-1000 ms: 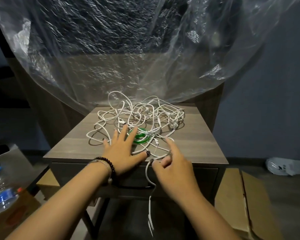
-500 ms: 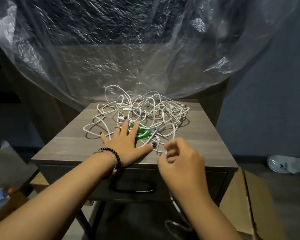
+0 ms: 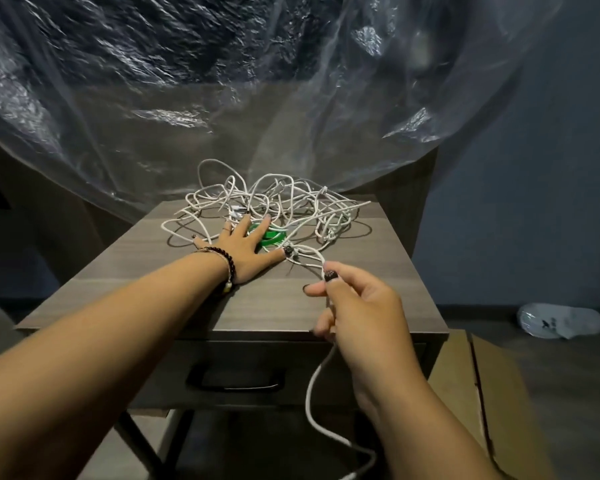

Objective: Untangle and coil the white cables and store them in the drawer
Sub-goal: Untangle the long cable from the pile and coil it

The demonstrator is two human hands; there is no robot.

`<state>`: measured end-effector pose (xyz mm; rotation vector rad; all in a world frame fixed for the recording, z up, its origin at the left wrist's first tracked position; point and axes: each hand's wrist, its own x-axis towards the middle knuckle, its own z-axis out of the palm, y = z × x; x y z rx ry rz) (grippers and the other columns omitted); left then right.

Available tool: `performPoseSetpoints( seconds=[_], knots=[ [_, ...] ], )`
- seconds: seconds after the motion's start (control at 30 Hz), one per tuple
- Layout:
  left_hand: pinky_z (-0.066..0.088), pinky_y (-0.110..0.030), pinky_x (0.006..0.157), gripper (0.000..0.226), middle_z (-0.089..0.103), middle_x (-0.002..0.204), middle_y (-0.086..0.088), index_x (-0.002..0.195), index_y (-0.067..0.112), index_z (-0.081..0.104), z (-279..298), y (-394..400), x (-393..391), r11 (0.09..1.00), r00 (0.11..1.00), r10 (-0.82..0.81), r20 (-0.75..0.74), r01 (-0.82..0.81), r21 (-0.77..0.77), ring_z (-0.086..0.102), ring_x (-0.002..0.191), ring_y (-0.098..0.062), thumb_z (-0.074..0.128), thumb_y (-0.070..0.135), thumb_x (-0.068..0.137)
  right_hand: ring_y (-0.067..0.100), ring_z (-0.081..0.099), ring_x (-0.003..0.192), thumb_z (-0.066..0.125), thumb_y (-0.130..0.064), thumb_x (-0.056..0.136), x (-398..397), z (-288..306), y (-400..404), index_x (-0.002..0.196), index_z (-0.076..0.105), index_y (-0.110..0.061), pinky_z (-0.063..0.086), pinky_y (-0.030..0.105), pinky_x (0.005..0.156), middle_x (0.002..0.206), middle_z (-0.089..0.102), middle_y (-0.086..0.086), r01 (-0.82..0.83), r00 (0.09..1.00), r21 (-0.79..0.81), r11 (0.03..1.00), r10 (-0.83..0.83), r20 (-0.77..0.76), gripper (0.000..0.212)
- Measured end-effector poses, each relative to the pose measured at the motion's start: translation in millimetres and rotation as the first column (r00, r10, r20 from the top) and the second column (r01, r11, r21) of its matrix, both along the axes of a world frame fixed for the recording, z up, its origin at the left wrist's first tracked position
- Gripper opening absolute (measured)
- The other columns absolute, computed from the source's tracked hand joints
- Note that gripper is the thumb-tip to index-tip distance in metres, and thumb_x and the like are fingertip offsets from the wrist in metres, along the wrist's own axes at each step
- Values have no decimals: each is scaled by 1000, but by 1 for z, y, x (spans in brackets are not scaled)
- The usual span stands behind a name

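Many white cables (image 3: 278, 209) lie tangled at the far side of the wood table (image 3: 174, 271) under a big plastic sheet (image 3: 187, 98), the left hand (image 3: 246, 251) flat with fingers wide, the right hand (image 3: 357, 306) pinching one cable above the closed drawer (image 3: 160, 372).

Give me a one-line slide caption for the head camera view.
Left hand pins the tangled white cables on the nightstand while the right hand pulls one strand free.
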<state>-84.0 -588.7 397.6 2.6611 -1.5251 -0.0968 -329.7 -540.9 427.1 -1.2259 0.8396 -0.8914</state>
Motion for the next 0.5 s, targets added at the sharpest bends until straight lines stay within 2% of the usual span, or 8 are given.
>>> performPoseSetpoints(
  seconds=[0.1, 0.2, 0.3, 0.37, 0.43, 0.5],
  knots=[
    [8, -68, 111, 75, -10, 161, 7, 144, 54, -10, 6, 15, -12, 998, 998, 42, 56, -40, -39, -4, 147, -35, 20, 81, 82, 6, 61, 51, 42, -4, 97, 1, 3, 4, 112, 60, -24, 44, 18, 51, 93, 70, 0, -74, 996, 49, 996, 71, 44, 30],
    [9, -61, 115, 64, -2, 161, -1, 149, 45, 0, 11, 50, -30, 977, 999, 45, 20, -39, -210, -2, 147, -34, 28, 62, 93, 8, 64, 61, 41, -2, 98, 3, 3, 10, 108, 63, -22, 46, 18, 54, 98, 69, 3, -153, 985, 71, 986, 147, 85, 31],
    [16, -44, 119, 56, 18, 159, -3, 150, 30, 24, 18, 102, -62, 865, 988, -96, -123, 22, -501, 12, 147, -22, 40, 41, 97, 10, 64, 67, 40, 1, 97, 8, 5, 17, 105, 65, -19, 46, 21, 59, 101, 68, 6, -214, 971, 88, 973, 202, 127, 33],
    [27, -34, 114, 45, 40, 148, 3, 142, 25, 41, 21, 138, -87, 771, 960, -170, -222, -11, -637, 32, 138, -12, 45, 28, 98, 9, 64, 64, 39, 2, 97, 12, 5, 23, 102, 65, -18, 45, 21, 59, 99, 68, 5, -242, 961, 117, 963, 221, 169, 33],
    [40, -32, 105, 33, 57, 129, 8, 129, 25, 54, 17, 168, -109, 740, 881, -255, -400, -89, -667, 51, 120, -6, 48, 23, 97, 8, 62, 60, 39, 2, 97, 16, 4, 26, 101, 65, -17, 43, 22, 58, 92, 67, 3, -268, 943, 190, 944, 218, 250, 33],
    [46, -36, 100, 26, 66, 114, 8, 116, 26, 62, 2, 185, -119, 768, 754, -300, -584, -172, -617, 60, 108, -7, 56, 25, 91, 9, 56, 59, 38, 1, 96, 18, 2, 28, 101, 65, -16, 39, 23, 60, 85, 64, 0, -308, 917, 296, 904, 199, 346, 32]
  ],
)
